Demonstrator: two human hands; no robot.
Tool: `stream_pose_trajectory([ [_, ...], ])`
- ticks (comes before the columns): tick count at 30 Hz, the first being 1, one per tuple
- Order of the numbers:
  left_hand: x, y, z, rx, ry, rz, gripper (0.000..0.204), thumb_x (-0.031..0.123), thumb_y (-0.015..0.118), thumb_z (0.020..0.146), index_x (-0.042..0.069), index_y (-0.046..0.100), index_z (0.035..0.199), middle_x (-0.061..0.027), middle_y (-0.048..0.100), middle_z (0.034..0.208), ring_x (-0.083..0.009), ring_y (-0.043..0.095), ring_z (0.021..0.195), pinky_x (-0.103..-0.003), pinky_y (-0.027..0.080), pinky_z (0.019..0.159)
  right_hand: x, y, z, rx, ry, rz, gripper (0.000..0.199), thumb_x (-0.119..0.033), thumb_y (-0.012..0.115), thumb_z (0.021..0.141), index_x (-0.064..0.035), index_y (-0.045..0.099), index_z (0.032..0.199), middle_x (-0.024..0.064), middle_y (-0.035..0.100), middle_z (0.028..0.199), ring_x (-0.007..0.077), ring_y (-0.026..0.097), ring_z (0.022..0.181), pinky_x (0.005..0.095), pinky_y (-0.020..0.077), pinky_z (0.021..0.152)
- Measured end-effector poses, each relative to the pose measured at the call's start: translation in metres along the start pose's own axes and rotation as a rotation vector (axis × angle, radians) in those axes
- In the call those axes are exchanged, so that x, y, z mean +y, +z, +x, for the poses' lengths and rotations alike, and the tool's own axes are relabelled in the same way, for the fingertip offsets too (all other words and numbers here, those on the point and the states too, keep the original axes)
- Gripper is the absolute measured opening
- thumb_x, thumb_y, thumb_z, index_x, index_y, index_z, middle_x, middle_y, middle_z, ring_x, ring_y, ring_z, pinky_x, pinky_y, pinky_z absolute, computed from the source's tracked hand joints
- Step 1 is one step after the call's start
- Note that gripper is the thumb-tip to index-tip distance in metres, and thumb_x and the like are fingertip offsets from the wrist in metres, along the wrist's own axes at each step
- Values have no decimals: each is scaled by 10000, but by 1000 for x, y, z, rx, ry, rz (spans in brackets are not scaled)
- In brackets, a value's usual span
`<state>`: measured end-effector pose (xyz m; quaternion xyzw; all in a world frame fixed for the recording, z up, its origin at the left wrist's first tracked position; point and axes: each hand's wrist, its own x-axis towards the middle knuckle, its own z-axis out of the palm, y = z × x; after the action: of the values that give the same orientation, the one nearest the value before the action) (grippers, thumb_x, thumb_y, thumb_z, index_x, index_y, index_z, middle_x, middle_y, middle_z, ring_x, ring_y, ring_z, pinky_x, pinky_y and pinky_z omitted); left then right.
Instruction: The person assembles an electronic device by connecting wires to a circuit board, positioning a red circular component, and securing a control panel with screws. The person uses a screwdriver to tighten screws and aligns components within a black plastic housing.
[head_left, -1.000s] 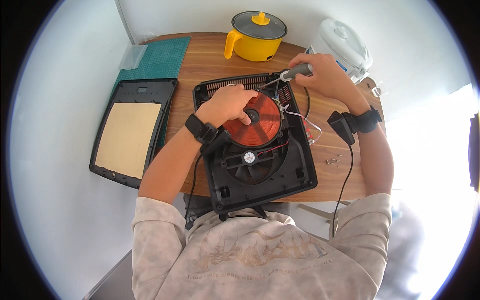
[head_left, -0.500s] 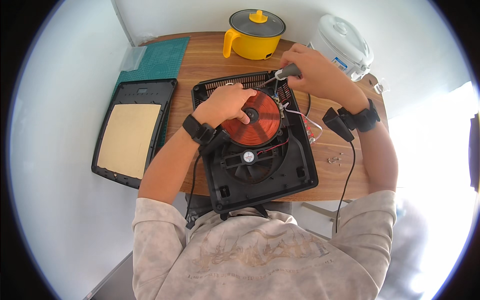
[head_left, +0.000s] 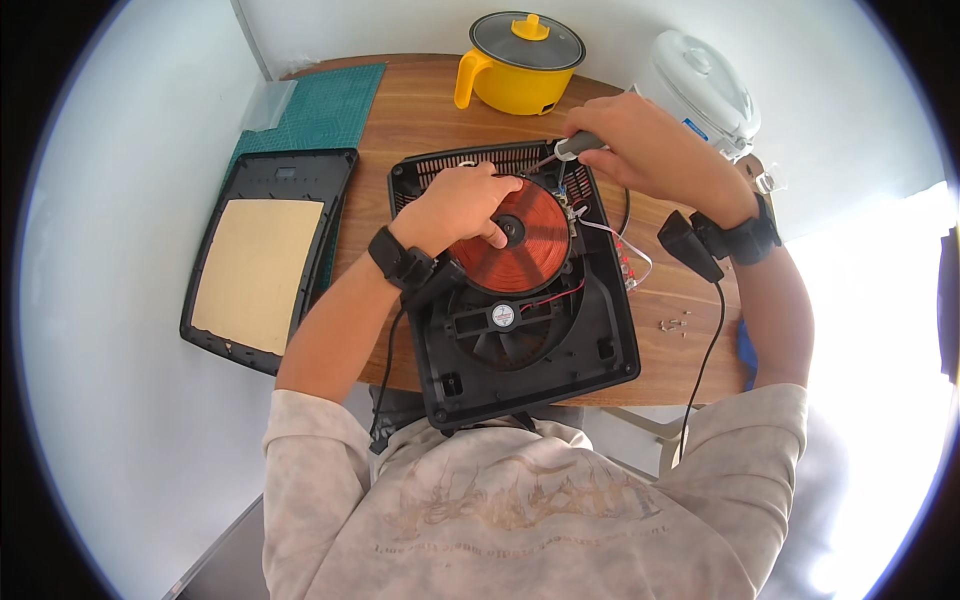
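- Resting left hand (head_left: pixel 458 212) on copper coil (head_left: pixel 530 250) in black housing (head_left: pixel 570 365), hiding coil's left part; cannot tell if gripping.
- Gripping screwdriver (head_left: pixel 580 146) in right hand (head_left: pixel 645 145), far side.
- Far on desk (head_left: pixel 405 100): yellow pot (head_left: pixel 520 88); far right, white cooker (head_left: pixel 697 90).

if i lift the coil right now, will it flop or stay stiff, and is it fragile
The coil would probably stay stiff: it lies flat as a disc, without visible sagging. Its windings are exposed, so they could scratch. Stood on edge, its round shape might roll.
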<state>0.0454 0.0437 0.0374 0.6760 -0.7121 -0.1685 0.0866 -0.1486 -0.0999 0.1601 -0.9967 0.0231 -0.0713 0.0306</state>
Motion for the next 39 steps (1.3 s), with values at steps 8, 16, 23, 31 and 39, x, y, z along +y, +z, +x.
stream_pose_trajectory([
  [8,-1,3,0,2,-17,14,861,329,910,654,170,563,1427,-151,622,1239,-365,632,1122,-454,530,918,-32,4,14,-71,95,-305,296,-283,649,942,-31,682,792,146,679,733,340,689,719,438,550,647],
  [16,-1,0,2,-8,-16,18,867,327,915,653,172,564,1430,-146,617,1261,-362,622,1147,-446,521,945,-23,19,14,79,294,-239,324,-344,661,908,-35,708,821,169,694,757,369,690,701,461,564,653],
  [23,-1,1,4,-24,-35,0,878,336,925,645,147,568,1424,-140,615,1276,-355,613,1165,-439,514,963,-3,-7,-6,52,310,128,203,-212,723,862,-35,697,957,138,704,898,358,679,908,432,544,806],
  [31,0,1,2,-22,-39,8,880,341,926,646,141,566,1424,-135,615,1277,-351,612,1167,-436,514,962,9,0,-10,158,118,194,272,125,640,793,18,685,1039,139,672,1030,352,661,941,413,546,828],
  [39,0,0,3,-21,-39,3,874,345,923,649,142,567,1421,-129,614,1285,-352,612,1166,-434,514,962,20,6,-6,114,76,255,314,178,589,797,17,673,1053,138,653,1069,345,666,969,404,562,827],
])
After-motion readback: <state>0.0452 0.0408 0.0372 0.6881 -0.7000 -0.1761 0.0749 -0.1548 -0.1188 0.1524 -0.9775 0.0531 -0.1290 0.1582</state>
